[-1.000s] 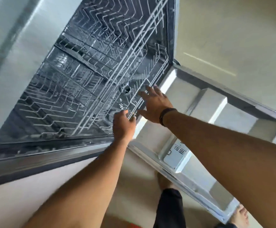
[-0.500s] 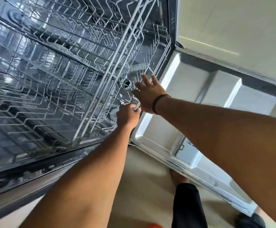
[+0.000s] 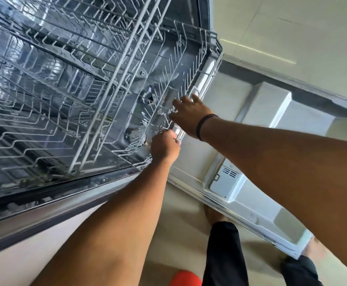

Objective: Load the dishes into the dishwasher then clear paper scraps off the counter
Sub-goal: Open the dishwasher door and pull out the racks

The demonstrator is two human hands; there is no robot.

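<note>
Down at the open dishwasher (image 3: pixel 106 182), both hands meet at the front edge of the lower wire rack (image 3: pixel 164 93), which sits partly out over the lowered door (image 3: pixel 257 120). The left hand (image 3: pixel 164 147) is curled into a fist around the rack's front rim wire, knuckles up, just at the corner where tub and door join. The right hand (image 3: pixel 191 116) lies just beyond it on the same rim, its fingers bent over the wire and its thumb reaching toward the white rack handle (image 3: pixel 196 90); a dark band (image 3: pixel 201 125) circles that wrist. An upper rack (image 3: pixel 69 65) fills the tub further in, and both racks hold no dishes. On the door's inner panel, the detergent dispenser (image 3: pixel 226 183) sits near the right forearm. Below, black trouser legs (image 3: pixel 224 254) and bare feet stand on the pale floor (image 3: pixel 181 223), with something red-orange (image 3: pixel 186 278) at the bottom edge, too cropped to identify.
</note>
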